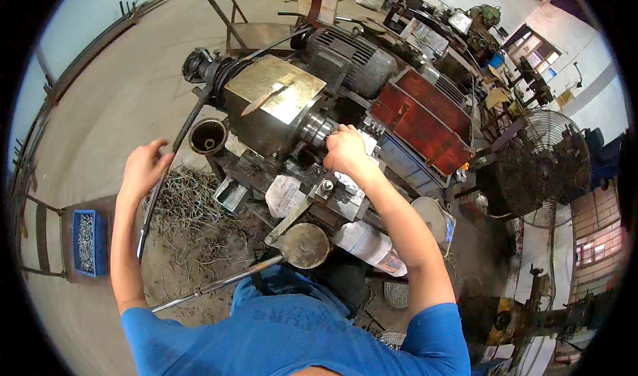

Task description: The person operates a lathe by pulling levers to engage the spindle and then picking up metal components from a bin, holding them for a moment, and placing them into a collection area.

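My left hand [143, 169] is raised beside a long dark lever [188, 121], its thumb and fingers apart. Its fingertips come close to the lever; whether they touch it, I cannot tell. My right hand [345, 151] has its fingers bent together at the shiny metal spindle nose [316, 129] of a small lathe-like machine. Whatever those fingers pinch is hidden behind them. The machine's box-shaped head [266, 133] carries a flat brownish strip [269, 99] on its bright top plate. Below my right hand sits a greasy tool slide with a bolt [326, 186].
A grey motor [352, 60] and a red metal cover [422, 120] stand behind the machine. Metal scrap [193, 206] litters the floor at left, near a blue bin [88, 243] of small metal parts. A caged fan [541, 167] stands right; a round pad [304, 246] lies before me.
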A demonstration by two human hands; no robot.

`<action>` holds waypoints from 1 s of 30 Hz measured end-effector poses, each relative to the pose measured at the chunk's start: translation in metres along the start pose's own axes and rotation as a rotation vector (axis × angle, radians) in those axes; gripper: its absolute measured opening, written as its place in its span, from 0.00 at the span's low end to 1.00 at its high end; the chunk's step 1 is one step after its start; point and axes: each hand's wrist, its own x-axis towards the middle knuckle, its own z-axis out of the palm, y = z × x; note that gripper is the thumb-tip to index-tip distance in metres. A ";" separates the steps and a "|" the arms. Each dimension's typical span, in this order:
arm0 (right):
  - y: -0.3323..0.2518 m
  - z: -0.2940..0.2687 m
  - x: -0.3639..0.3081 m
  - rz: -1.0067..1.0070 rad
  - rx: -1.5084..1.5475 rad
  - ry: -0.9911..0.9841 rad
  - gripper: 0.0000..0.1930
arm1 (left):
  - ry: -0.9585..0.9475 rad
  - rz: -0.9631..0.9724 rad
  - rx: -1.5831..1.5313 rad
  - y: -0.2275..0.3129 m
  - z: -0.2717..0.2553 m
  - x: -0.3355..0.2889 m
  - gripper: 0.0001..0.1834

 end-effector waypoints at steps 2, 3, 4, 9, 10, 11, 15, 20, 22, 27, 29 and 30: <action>-0.003 0.002 0.005 0.005 0.029 -0.034 0.08 | -0.017 -0.103 0.106 -0.042 0.004 -0.026 0.18; -0.005 0.000 0.006 0.022 0.085 -0.046 0.09 | -0.044 -0.146 0.111 -0.052 0.008 -0.038 0.18; -0.005 0.002 0.005 0.030 0.114 -0.019 0.10 | -0.070 -0.183 0.113 -0.060 0.012 -0.049 0.19; -0.009 -0.002 0.004 0.038 0.140 -0.019 0.11 | 0.001 -0.189 0.012 -0.064 0.055 -0.089 0.21; -0.009 -0.002 0.004 0.043 0.146 -0.023 0.11 | -0.137 -0.354 0.058 -0.057 0.056 -0.083 0.19; -0.008 -0.002 0.004 0.049 0.152 -0.027 0.11 | -0.097 -0.325 0.113 -0.060 0.061 -0.080 0.18; -0.003 0.006 0.003 0.080 0.164 -0.022 0.11 | -0.065 -0.229 0.439 -0.116 0.074 -0.060 0.12; -0.006 0.004 0.008 0.108 0.216 -0.043 0.13 | 0.004 -0.107 0.693 -0.226 0.039 -0.004 0.03; -0.007 0.000 0.006 0.112 0.173 -0.075 0.13 | -0.011 -0.066 0.700 -0.231 0.038 0.007 0.03; -0.010 -0.024 -0.020 0.016 0.247 0.192 0.15 | 0.336 -0.046 0.231 -0.170 0.052 0.008 0.10; -0.008 -0.047 -0.043 0.000 0.324 0.334 0.18 | 0.693 0.044 -0.119 -0.117 0.086 0.006 0.11; -0.001 -0.049 -0.057 -0.046 0.425 0.478 0.18 | 0.831 0.002 -0.313 -0.111 0.121 -0.004 0.12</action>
